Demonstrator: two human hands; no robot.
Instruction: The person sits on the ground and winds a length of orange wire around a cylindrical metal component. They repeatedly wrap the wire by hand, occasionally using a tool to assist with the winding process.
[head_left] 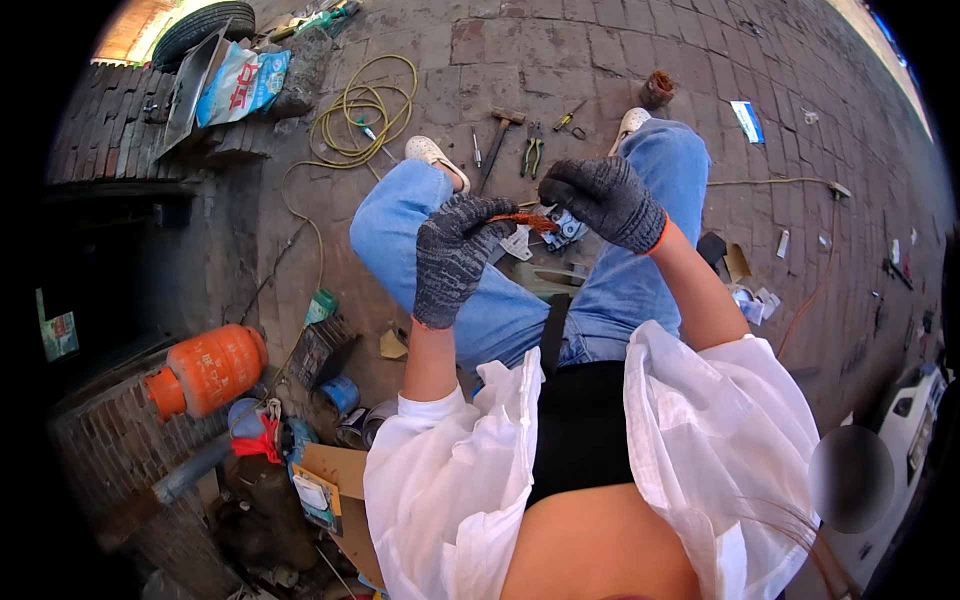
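Observation:
Both my hands wear dark grey knitted gloves with orange cuffs, raised above my lap. My left hand (458,255) is closed, its fingertips pinching a bundle of orange-brown copper-coloured wire (530,221) that points to the right. Close to the bundle's free end, my right hand (605,203) has its fingers curled together; whatever they hold is too small or hidden to tell. Below and between the hands sits a silvery metal part (567,230), partly covered by the right glove. Next to it is a flat pale grey piece (517,243).
On the brick paving ahead lie a hammer (495,150), pliers (532,150), a screwdriver (570,117) and a slim metal tool (476,146). A yellow hose (352,98) coils further left. At right-front stands a rusty coil (656,88). An orange gas cylinder (215,368) lies to the left.

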